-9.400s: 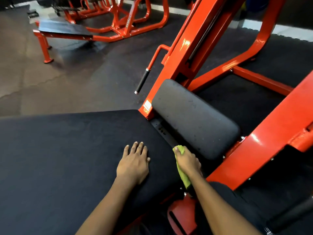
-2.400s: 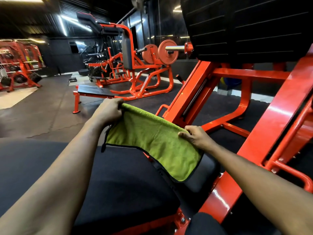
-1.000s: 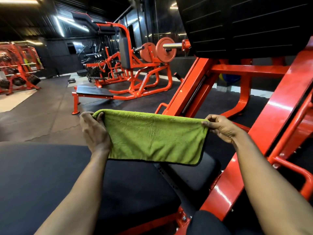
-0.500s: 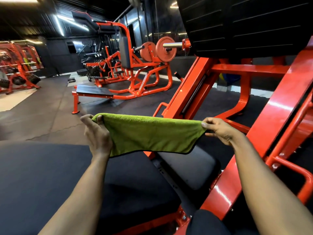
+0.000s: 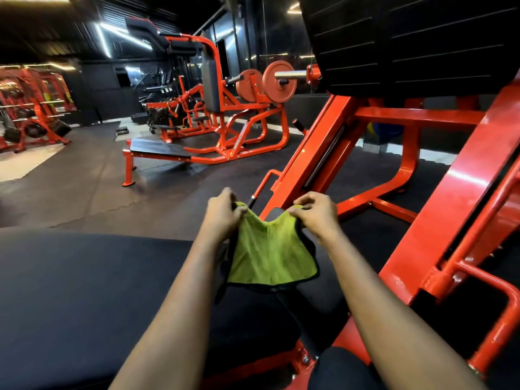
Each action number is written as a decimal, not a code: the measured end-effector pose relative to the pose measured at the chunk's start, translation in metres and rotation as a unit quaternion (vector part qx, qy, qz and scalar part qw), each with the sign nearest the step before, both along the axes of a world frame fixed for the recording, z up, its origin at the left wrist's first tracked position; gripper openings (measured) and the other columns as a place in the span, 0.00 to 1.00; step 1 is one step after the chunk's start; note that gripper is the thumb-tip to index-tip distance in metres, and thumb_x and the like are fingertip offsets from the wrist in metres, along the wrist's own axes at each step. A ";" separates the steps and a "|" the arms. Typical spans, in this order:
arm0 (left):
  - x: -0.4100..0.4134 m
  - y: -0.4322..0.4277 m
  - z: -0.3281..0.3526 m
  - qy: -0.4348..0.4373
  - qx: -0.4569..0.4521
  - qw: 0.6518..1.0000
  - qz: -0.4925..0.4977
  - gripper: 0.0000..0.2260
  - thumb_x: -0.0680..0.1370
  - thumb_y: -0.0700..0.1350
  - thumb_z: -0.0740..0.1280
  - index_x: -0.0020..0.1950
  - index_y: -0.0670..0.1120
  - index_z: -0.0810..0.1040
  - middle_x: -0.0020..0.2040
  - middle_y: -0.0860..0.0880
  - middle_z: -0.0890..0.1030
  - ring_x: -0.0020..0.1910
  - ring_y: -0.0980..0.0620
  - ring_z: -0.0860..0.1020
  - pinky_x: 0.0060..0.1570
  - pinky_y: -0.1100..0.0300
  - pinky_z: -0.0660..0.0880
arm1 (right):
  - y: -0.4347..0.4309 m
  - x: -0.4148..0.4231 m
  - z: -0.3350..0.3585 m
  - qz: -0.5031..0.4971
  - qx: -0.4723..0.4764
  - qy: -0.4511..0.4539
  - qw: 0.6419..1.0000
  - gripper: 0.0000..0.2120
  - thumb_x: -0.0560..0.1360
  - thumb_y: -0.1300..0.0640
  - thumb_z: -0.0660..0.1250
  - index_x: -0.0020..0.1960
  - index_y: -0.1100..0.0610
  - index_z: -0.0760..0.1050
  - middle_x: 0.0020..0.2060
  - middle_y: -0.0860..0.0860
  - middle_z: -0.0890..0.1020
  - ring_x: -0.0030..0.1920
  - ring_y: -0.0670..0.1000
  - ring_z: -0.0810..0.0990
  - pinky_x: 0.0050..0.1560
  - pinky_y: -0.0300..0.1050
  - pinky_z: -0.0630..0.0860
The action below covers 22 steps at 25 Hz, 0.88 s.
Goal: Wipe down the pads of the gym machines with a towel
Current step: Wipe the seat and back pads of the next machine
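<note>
Presently, left hand [image 5: 222,213] and right hand [image 5: 316,218] each pinch a top corner of the green towel [image 5: 270,254], hanging over the black pad [image 5: 84,291], apparently mid-fold; the next move calls for pressing it flat onto the pad.

A single head-worn wide-angle camera looks forward and down, close over the black seat pad [image 5: 84,291] at 7 o'clock, with the leg-press frame [image 5: 464,192] at 3 o'clock.

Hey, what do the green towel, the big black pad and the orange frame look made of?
Green towel: probably microfibre, fuzzy nap, black sewn edge. Black pad: seemingly matte vinyl upholstery, dull even surface. Orange frame: likely steel, glossy paint with sharp highlights.
</note>
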<state>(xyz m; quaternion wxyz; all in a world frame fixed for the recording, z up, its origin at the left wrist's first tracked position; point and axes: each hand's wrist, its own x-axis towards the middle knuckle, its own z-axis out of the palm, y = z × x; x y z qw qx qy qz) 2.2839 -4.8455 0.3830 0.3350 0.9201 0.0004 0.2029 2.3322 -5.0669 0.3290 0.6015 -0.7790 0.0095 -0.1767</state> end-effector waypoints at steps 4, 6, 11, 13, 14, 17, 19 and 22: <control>-0.009 -0.038 0.000 0.023 -0.057 0.992 -0.111 0.04 0.80 0.39 0.65 0.54 0.43 0.72 0.44 0.41 0.81 0.34 0.46 0.81 0.31 0.51 0.80 | 0.035 -0.021 0.009 0.118 -0.014 -0.024 0.993 0.10 0.70 0.62 0.75 0.44 0.46 0.83 0.40 0.52 0.87 0.43 0.54 0.87 0.44 0.58 0.85; -0.013 -0.039 0.001 0.038 -0.077 0.986 -0.139 0.04 0.83 0.39 0.60 0.57 0.45 0.70 0.42 0.39 0.80 0.28 0.48 0.81 0.28 0.54 0.79 | 0.029 -0.029 0.013 0.154 -0.025 -0.026 0.987 0.12 0.71 0.64 0.74 0.50 0.49 0.84 0.42 0.52 0.87 0.45 0.54 0.87 0.47 0.54 0.85; -0.021 -0.038 -0.002 0.089 -0.218 0.944 -0.233 0.19 0.75 0.28 0.51 0.59 0.47 0.62 0.42 0.33 0.80 0.34 0.38 0.81 0.33 0.52 0.79 | 0.006 -0.036 0.015 0.177 -0.034 -0.026 0.983 0.08 0.66 0.60 0.76 0.44 0.53 0.83 0.39 0.52 0.87 0.39 0.48 0.84 0.40 0.47 0.81; -0.017 -0.038 -0.012 0.065 -0.166 0.960 -0.214 0.21 0.71 0.29 0.55 0.58 0.48 0.61 0.48 0.38 0.79 0.42 0.43 0.79 0.41 0.48 0.78 | -0.003 -0.038 0.010 0.182 -0.018 -0.029 0.983 0.06 0.63 0.60 0.71 0.40 0.54 0.81 0.36 0.51 0.86 0.36 0.46 0.80 0.38 0.44 0.76; -0.012 -0.036 -0.021 0.065 -0.099 0.973 -0.198 0.22 0.70 0.32 0.57 0.59 0.51 0.62 0.53 0.45 0.78 0.48 0.46 0.77 0.49 0.47 0.76 | -0.009 -0.040 0.006 0.192 -0.013 -0.032 0.981 0.07 0.63 0.61 0.69 0.40 0.54 0.80 0.35 0.50 0.85 0.35 0.46 0.79 0.38 0.42 0.74; 0.002 -0.029 -0.058 0.217 0.148 0.952 -0.159 0.26 0.72 0.38 0.63 0.66 0.58 0.67 0.59 0.53 0.72 0.63 0.47 0.66 0.67 0.43 0.64 | -0.034 -0.049 -0.008 0.235 0.016 -0.033 0.971 0.11 0.65 0.68 0.65 0.42 0.55 0.78 0.36 0.49 0.82 0.37 0.49 0.74 0.37 0.40 0.70; 0.011 -0.026 -0.083 0.259 0.199 0.934 -0.144 0.16 0.73 0.42 0.68 0.58 0.56 0.74 0.55 0.52 0.78 0.63 0.46 0.71 0.67 0.43 0.66 | -0.060 -0.050 -0.024 0.219 0.033 -0.011 0.975 0.13 0.66 0.69 0.64 0.44 0.54 0.78 0.35 0.48 0.81 0.36 0.47 0.74 0.35 0.37 0.70; 0.021 -0.035 -0.105 0.217 0.143 0.947 -0.190 0.09 0.72 0.42 0.74 0.50 0.45 0.79 0.41 0.54 0.78 0.48 0.50 0.77 0.48 0.65 0.72 | -0.103 -0.055 -0.071 0.144 0.004 0.096 0.985 0.14 0.69 0.71 0.67 0.45 0.53 0.81 0.33 0.49 0.80 0.35 0.48 0.76 0.32 0.40 0.75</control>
